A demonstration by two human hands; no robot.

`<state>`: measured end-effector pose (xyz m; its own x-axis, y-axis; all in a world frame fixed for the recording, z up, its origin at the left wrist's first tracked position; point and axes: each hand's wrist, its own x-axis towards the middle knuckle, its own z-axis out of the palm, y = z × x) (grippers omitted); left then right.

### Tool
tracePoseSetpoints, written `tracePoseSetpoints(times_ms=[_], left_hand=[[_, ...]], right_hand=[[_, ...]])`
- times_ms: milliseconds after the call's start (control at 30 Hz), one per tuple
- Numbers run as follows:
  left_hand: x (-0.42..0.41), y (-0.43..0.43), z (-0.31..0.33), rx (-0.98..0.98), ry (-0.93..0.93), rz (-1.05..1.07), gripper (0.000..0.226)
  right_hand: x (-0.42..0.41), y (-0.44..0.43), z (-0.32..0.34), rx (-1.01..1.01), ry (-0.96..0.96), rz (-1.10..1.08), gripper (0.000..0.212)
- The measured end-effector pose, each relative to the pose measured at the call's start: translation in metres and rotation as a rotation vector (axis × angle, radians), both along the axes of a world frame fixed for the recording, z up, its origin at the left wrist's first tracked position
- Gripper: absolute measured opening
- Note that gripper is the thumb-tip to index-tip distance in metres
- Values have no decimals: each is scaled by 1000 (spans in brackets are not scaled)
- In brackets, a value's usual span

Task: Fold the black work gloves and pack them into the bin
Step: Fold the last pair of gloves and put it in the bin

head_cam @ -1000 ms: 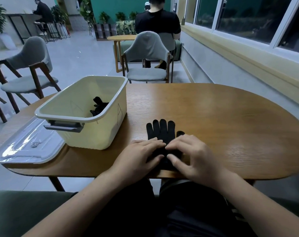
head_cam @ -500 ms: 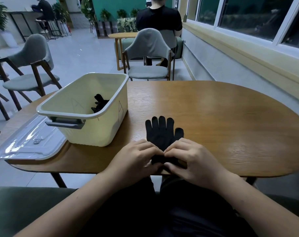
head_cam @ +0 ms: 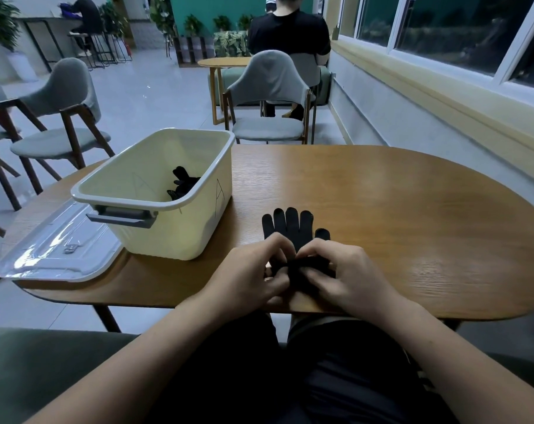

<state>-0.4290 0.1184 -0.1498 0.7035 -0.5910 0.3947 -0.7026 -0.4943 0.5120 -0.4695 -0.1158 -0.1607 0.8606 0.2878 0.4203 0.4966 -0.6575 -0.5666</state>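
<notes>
Two hands seen in head view: left hand (head_cam: 250,270) and right hand (head_cam: 345,273) curled over cuff end of black glove (head_cam: 290,224), fabric pinched by fingers (head_cam: 278,243) of both. Glove laid on worktop (head_cam: 397,209) near front edge, tips pointed away, just right of cream bin (head_cam: 167,231). Second black glove (head_cam: 184,183) seen inside bin. Clear lid (head_cam: 54,249) laid left of bin.

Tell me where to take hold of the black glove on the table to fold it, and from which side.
Take the black glove by its cuff end, coming from the near edge of the table. Its finger end lies flat, pointing away, and the cuff is bunched between the left hand and right hand, which pinch it there.
</notes>
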Motion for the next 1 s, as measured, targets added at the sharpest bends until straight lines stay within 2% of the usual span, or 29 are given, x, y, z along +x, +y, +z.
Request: tracePoseSetpoints(times_ms=[133,200,300,467,533,633,767,867,1000], left_hand=[[2,-1,2,-88,153,-2,34],[2,1,2,-122,169,3,30],[3,2,0,-154,81,10,14],[3,1,-6,-165,2,60,9],[2,1,-10,-143,-45,82,8],[-1,-1,-13,-60,-215,119,8],[-2,-2,-15,8,-418,33,8],[1,-1,-14,25,-414,-11,8],[6,3,-14,56,-320,-30,13]], right_hand=[[-2,-2,3,108,40,-34,7],[-2,-2,5,129,53,-62,5],[-1,-1,5,105,51,-95,5],[0,0,1,14,26,-143,4],[-1,3,-2,-32,-30,-148,5],[-1,4,-4,-113,-141,-134,4],[-2,6,-5,-248,-326,-61,16],[-4,6,-7,-293,-360,-33,20],[-10,8,-3,-283,-296,-3,9]])
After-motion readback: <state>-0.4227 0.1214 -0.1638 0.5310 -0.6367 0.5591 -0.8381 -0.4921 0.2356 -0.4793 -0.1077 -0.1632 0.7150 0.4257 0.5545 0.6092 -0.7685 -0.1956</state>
